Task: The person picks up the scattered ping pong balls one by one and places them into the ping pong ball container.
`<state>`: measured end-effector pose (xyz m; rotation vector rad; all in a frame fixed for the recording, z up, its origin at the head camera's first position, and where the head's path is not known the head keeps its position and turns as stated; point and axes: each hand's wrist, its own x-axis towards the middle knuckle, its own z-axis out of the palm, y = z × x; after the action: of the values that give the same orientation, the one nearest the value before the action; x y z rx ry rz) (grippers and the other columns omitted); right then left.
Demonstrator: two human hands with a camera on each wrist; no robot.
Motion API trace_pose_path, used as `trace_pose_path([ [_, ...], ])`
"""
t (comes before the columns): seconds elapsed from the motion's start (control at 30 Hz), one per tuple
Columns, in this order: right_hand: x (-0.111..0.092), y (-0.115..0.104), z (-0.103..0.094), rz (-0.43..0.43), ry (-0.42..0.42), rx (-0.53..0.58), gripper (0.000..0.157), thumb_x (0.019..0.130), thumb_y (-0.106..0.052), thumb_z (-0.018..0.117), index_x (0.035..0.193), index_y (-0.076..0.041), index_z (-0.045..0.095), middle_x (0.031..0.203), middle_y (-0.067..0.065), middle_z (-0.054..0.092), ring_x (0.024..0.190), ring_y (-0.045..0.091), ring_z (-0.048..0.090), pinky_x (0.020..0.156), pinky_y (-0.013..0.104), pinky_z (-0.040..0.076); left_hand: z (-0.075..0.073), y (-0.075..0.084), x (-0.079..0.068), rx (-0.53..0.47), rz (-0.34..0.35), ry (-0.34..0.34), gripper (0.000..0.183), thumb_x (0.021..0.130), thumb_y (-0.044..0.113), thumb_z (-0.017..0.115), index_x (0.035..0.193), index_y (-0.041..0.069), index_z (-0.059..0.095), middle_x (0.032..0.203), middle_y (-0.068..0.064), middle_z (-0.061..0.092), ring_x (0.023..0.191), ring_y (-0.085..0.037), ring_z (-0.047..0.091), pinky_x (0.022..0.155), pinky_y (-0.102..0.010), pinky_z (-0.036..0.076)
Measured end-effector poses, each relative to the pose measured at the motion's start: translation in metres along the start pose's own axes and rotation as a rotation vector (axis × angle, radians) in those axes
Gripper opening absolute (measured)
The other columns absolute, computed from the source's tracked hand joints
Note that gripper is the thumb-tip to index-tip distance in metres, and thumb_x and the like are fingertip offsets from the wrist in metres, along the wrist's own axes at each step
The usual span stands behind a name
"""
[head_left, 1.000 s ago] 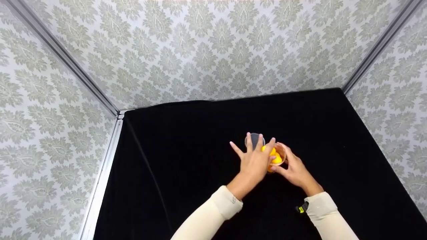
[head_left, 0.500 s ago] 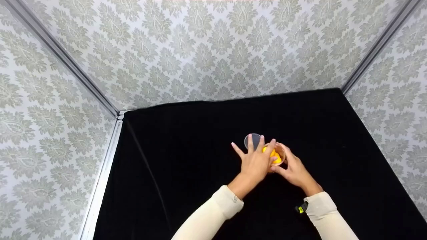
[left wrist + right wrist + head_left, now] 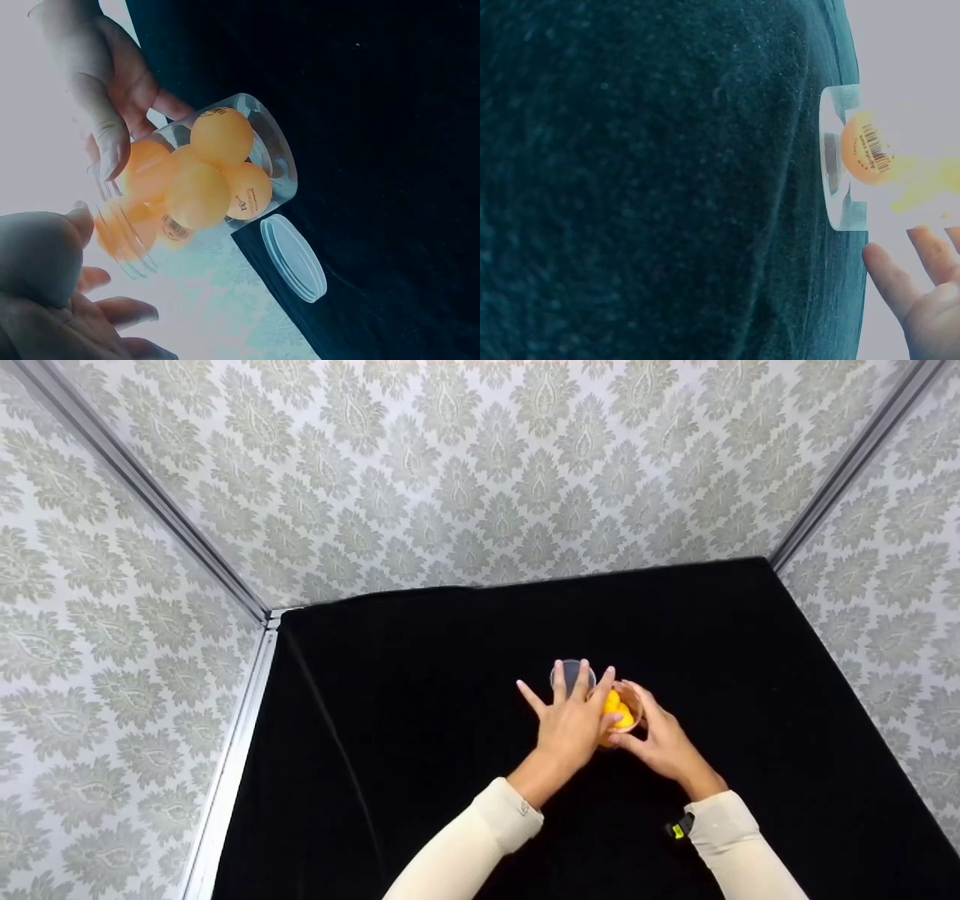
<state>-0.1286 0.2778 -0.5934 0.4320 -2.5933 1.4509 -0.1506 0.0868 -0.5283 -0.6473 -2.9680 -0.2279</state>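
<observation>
A clear plastic jar [image 3: 281, 161] with several orange table tennis balls [image 3: 197, 196] inside stands on the black cloth. My right hand [image 3: 667, 742] grips the jar from the right side, thumb and fingers around its upper part. My left hand [image 3: 568, 731] is over the left side of the jar's mouth with its fingers spread. In the left wrist view its thumb is by the topmost ball [image 3: 124, 229], at the rim; whether they touch I cannot tell. A round clear lid [image 3: 294, 259] lies beside the jar, partly hidden under my left fingers in the head view.
Black cloth [image 3: 420, 682] covers the table around the jar. Patterned walls [image 3: 465, 472] stand behind and at both sides, with a metal rail [image 3: 232, 765] along the left edge. A dark band with a yellow-green mark [image 3: 679, 829] is at the right wrist.
The left hand has shifted only slightly over the jar's mouth, and the balls seen at the opening lie a little differently. The right hand and jar have stayed almost in place.
</observation>
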Motion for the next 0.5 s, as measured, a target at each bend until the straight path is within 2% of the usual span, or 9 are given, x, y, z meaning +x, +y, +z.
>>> trace_pose_path([
  [0.07, 0.0, 0.013, 0.001, -0.001, -0.004, -0.016, 0.091, 0.085, -0.023, 0.084, 0.159, -0.015, 0.031, 0.158, 0.008, 0.046, 0.14, 0.029, 0.051, 0.104, 0.045, 0.052, 0.0, -0.002, -0.001, -0.003, 0.005, 0.019, 0.073, 0.097, 0.067, 0.043, 0.162, 0.043, 0.022, 0.168, -0.002, 0.03, 0.156, -0.042, 0.02, 0.104, -0.089, 0.01],
  [0.17, 0.0, 0.015, -0.001, -0.004, 0.003, -0.015, 0.091, 0.085, -0.022, 0.085, 0.159, -0.014, 0.033, 0.157, 0.009, 0.048, 0.14, 0.03, 0.052, 0.105, 0.046, 0.051, 0.001, -0.008, -0.003, -0.021, 0.009, 0.063, 0.069, 0.099, 0.064, 0.043, 0.162, 0.041, 0.024, 0.167, -0.003, 0.032, 0.155, -0.043, 0.023, 0.103, -0.09, 0.011],
  [0.27, -0.001, 0.016, -0.001, -0.013, 0.011, 0.002, 0.089, 0.084, -0.018, 0.085, 0.158, -0.013, 0.035, 0.155, 0.011, 0.05, 0.139, 0.03, 0.052, 0.105, 0.036, 0.051, 0.003, -0.017, -0.005, -0.066, -0.003, 0.119, 0.064, 0.103, 0.06, 0.043, 0.161, 0.039, 0.028, 0.166, -0.005, 0.035, 0.153, -0.045, 0.027, 0.102, -0.091, 0.007],
  [0.37, -0.001, 0.017, 0.0, -0.01, 0.012, 0.027, 0.089, 0.083, -0.013, 0.085, 0.157, -0.011, 0.036, 0.155, 0.012, 0.051, 0.14, 0.031, 0.052, 0.105, 0.026, 0.049, 0.004, -0.03, -0.006, -0.113, -0.04, 0.152, 0.06, 0.105, 0.057, 0.041, 0.161, 0.037, 0.03, 0.165, -0.005, 0.036, 0.153, -0.045, 0.026, 0.101, -0.091, 0.002],
  [0.43, -0.001, 0.016, 0.001, -0.003, 0.016, 0.036, 0.089, 0.082, -0.01, 0.086, 0.156, -0.008, 0.036, 0.154, 0.013, 0.051, 0.14, 0.032, 0.052, 0.105, 0.03, 0.051, 0.004, -0.041, -0.006, -0.132, -0.077, 0.155, 0.059, 0.106, 0.057, 0.038, 0.161, 0.037, 0.03, 0.166, -0.004, 0.036, 0.155, -0.044, 0.023, 0.102, -0.091, -0.001],
  [0.5, 0.001, 0.013, 0.001, 0.01, 0.022, 0.027, 0.09, 0.081, -0.008, 0.086, 0.156, -0.005, 0.036, 0.155, 0.016, 0.049, 0.139, 0.035, 0.051, 0.105, 0.04, 0.052, 0.005, -0.054, -0.005, -0.137, -0.115, 0.156, 0.059, 0.106, 0.057, 0.037, 0.161, 0.037, 0.03, 0.166, -0.004, 0.035, 0.155, -0.043, 0.019, 0.102, -0.09, -0.003],
])
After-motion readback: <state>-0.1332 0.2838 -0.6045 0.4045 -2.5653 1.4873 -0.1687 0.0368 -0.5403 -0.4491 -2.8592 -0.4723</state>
